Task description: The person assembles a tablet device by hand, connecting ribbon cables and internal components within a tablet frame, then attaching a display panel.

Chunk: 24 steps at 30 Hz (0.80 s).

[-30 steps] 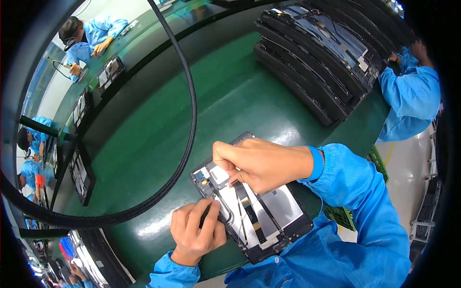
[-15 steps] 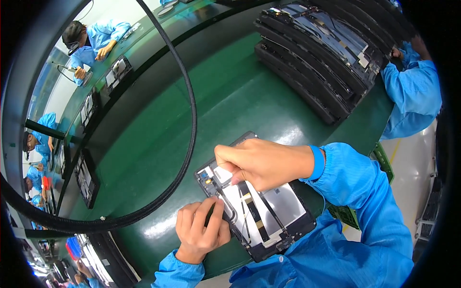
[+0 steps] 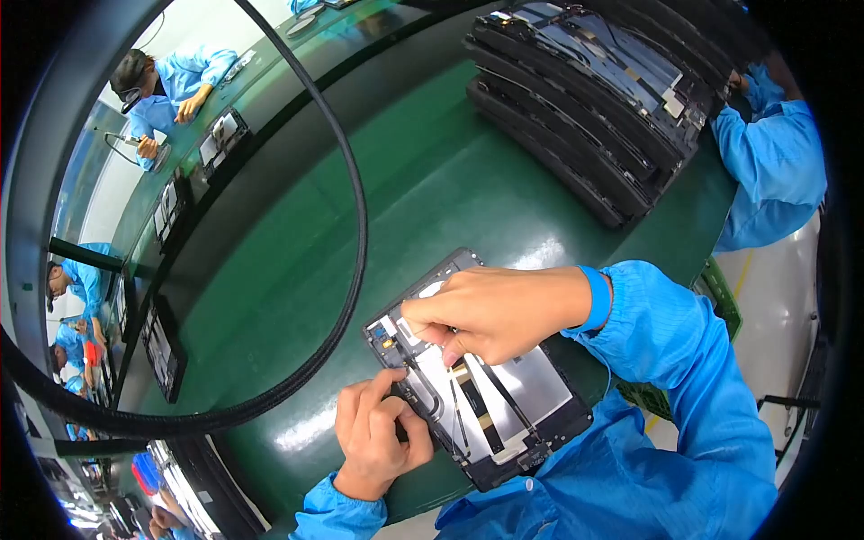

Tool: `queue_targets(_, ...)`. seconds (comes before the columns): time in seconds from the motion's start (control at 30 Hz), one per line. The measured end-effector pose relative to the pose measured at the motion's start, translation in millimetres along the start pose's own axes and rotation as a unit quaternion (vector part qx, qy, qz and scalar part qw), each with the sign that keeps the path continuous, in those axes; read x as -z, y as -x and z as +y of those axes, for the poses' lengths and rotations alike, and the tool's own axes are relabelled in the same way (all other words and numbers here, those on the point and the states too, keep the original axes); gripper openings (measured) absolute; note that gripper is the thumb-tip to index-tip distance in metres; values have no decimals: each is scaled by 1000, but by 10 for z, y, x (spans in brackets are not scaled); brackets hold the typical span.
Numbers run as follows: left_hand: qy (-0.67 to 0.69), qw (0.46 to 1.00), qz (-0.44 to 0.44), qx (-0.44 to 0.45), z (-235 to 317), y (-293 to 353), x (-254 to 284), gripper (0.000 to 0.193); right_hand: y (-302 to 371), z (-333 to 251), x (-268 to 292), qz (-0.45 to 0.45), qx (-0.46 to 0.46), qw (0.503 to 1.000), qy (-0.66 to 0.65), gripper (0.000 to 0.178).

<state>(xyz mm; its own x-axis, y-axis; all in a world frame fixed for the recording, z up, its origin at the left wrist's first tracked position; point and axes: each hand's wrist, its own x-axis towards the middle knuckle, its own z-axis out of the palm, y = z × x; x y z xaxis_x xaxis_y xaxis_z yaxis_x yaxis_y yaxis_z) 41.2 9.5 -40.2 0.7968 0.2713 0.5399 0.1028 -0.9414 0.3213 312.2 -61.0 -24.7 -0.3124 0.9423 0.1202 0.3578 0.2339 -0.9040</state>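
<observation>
An opened tablet [image 3: 538, 389] lies aslant on the green bench in front of me, its silver inner plates, dark ribbon cables and black frame showing. My right hand [image 3: 495, 310] reaches over its upper part, thumb and fingers pinched together just above the silver area. Whatever lies between those fingertips is too hidden to name. At the tablet's left edge, my left hand [image 3: 382, 441] touches the frame with its index fingertip; the other fingers are loosely bent and the thumb stands apart. A blue band [image 3: 597, 299] circles my right wrist.
Stacked black tablet housings [image 3: 585, 117] stand at the far right, near a co-worker's blue sleeve [image 3: 774, 171]. A thick black cable [image 3: 360, 207] loops across the left side. Beyond it, more tablets [image 3: 162, 349] line a dark rail, with co-workers behind. A green crate [image 3: 720, 297] sits below the bench edge.
My right hand's pinched fingertips have shifted slightly right and down over the tablet. My left hand's index finger has straightened toward the frame, its thumb now farther from the fingers.
</observation>
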Motion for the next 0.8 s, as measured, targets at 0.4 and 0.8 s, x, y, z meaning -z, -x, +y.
queue_targets(0.4,2,1000,-21,13,-17,-78,-32,31,69,-16,236,24,43,998,-40,16)
queue_targets(0.8,-96,985,-16,-139,-158,-221,21,49,266,87,517,16,-61,997,-32,20)
